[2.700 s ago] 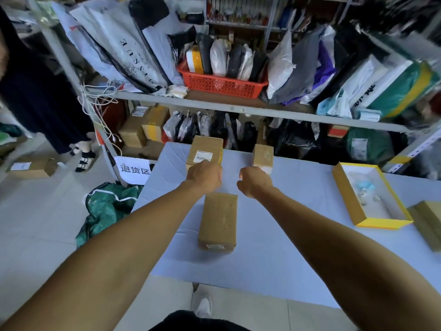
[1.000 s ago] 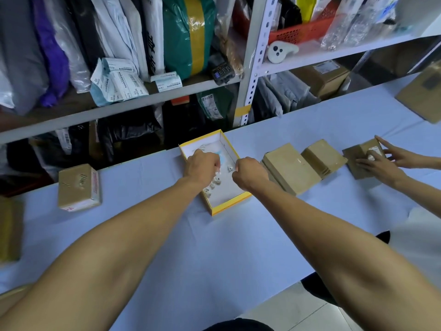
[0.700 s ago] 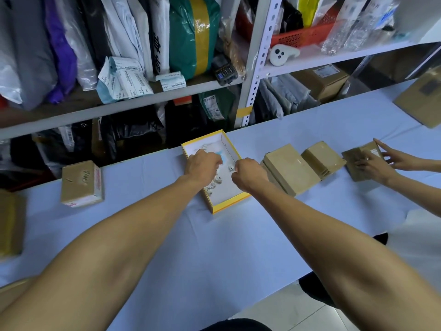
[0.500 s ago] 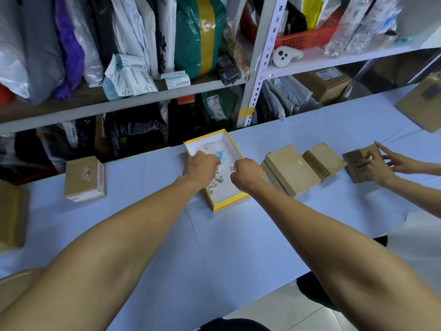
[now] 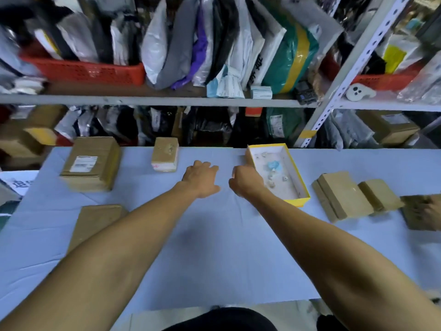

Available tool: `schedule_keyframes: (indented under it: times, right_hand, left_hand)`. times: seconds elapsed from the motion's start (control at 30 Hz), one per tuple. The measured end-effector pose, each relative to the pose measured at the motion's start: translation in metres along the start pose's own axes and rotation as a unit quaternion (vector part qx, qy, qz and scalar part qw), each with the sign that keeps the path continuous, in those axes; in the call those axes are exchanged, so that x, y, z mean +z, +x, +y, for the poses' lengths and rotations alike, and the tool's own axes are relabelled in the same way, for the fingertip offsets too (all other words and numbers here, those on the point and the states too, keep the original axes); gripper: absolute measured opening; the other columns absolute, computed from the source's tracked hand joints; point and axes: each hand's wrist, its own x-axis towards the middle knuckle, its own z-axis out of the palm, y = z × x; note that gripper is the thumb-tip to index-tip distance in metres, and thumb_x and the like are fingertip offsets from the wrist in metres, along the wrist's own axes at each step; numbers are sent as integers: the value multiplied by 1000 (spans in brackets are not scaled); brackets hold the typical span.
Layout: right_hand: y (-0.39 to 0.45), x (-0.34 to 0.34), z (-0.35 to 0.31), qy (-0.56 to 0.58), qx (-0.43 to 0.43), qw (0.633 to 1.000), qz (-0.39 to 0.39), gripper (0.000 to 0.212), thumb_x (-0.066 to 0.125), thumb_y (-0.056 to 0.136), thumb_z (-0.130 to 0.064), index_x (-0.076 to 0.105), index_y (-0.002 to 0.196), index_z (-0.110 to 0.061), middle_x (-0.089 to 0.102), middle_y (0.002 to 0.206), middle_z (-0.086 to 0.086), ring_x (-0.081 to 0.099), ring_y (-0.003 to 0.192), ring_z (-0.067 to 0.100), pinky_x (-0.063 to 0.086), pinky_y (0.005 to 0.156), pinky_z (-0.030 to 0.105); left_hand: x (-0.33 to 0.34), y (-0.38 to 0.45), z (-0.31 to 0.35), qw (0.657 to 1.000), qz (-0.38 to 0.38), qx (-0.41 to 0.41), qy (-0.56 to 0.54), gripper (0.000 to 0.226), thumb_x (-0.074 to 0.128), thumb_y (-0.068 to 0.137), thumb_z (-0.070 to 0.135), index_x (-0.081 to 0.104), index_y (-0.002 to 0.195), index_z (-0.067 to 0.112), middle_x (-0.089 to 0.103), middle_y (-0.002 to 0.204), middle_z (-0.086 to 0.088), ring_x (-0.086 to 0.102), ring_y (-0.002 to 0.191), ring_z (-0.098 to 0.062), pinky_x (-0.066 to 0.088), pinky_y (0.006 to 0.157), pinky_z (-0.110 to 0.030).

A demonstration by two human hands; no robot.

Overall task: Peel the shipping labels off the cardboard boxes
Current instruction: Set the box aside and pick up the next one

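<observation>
Nothing is held by the left hand, its fingers loosely spread, or by the curled right hand; just beyond the left fingertips stands a small box, whose thin label, likely easily torn, is best lifted at a corner.

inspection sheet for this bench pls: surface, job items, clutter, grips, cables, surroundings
Surface: table under a pale blue cloth, creased.
Job's things: large cardboard box with white label on top; small box, label face toward the camera; plain boxes at right; another box near left.
Clutter: yellow-rimmed tray holding small scraps.
Grips: left hand relaxed, holds nothing; right hand loosely curled beside the tray, contents not visible.
Cables: nothing seen.
Surroundings: shelf of mailer bags, red basket; another person's hand at right edge.
</observation>
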Motion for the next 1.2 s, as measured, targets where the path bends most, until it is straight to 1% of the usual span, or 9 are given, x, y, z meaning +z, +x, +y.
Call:
schedule_keyframes:
  times: [0.17,0.27,0.4,0.5,0.6,0.9,1.0,1.1,1.2]
  right_hand:
    - [-43,46,-111,-1,-53,999,-9,25,50,87,-18,63,107,-10,61,111,9,58,99,28,52,79,36]
    - [-87,87,-176,7,-77,997,-29,27,50,86,-18,61,109,-11,61,113,9,58,103,29,51,82,37]
    - [-141,134,-236,22,-93,995,-42,32,49,85,-17,58,116,-10,58,120,11,54,114,31,48,89,38]
    - [-172,151,-257,26,-89,995,-45,36,49,86,-16,54,122,-10,57,121,12,52,116,31,47,89,38]
    - [-191,164,-264,15,-80,995,-53,43,50,86,-15,47,129,-13,57,122,13,52,115,32,47,84,39]
    - [-187,199,-275,16,-84,992,-94,70,59,86,-24,23,146,-29,49,125,15,56,106,36,48,77,41]
    - [-178,208,-282,27,-78,990,-117,82,62,85,-24,13,150,-36,34,144,18,53,115,40,50,85,44]
    - [-173,219,-287,24,-87,982,-165,95,68,85,-19,4,152,-39,14,156,20,49,124,41,48,90,43]
    - [-170,233,-287,70,-105,975,-184,98,69,84,-13,4,153,-37,22,154,12,51,121,35,50,86,38]
  left_hand:
    - [12,-94,-91,997,30,-71,-28,75,58,85,51,31,149,21,30,154,-9,30,137,-32,34,107,-43]
    - [31,-163,-152,993,9,-112,-45,79,62,81,50,30,148,23,25,155,-11,25,139,-35,33,110,-44]
    - [51,-244,-218,987,24,-148,-56,64,64,70,42,41,130,30,41,134,-10,40,122,-40,44,97,-46]
    - [65,-288,-251,984,-28,-162,-61,83,67,79,45,24,148,26,13,156,-17,21,138,-41,30,110,-46]
    - [83,-311,-273,985,-43,-152,-67,98,68,81,51,8,153,24,-1,159,-20,12,142,-41,22,114,-45]
    - [120,-299,-282,976,-26,-152,-154,103,74,80,36,1,153,35,-13,156,-27,29,132,-49,41,97,-49]
    - [129,-290,-290,974,-39,-152,-164,103,75,81,33,0,152,39,-9,156,-27,35,131,-48,42,97,-49]
    - [141,-278,-299,972,-38,-127,-194,100,75,80,30,5,151,41,11,155,-23,45,126,-44,46,97,-47]
    - [151,-273,-301,967,1,-107,-233,87,69,83,20,18,150,41,33,145,-10,53,118,-36,50,91,-42]
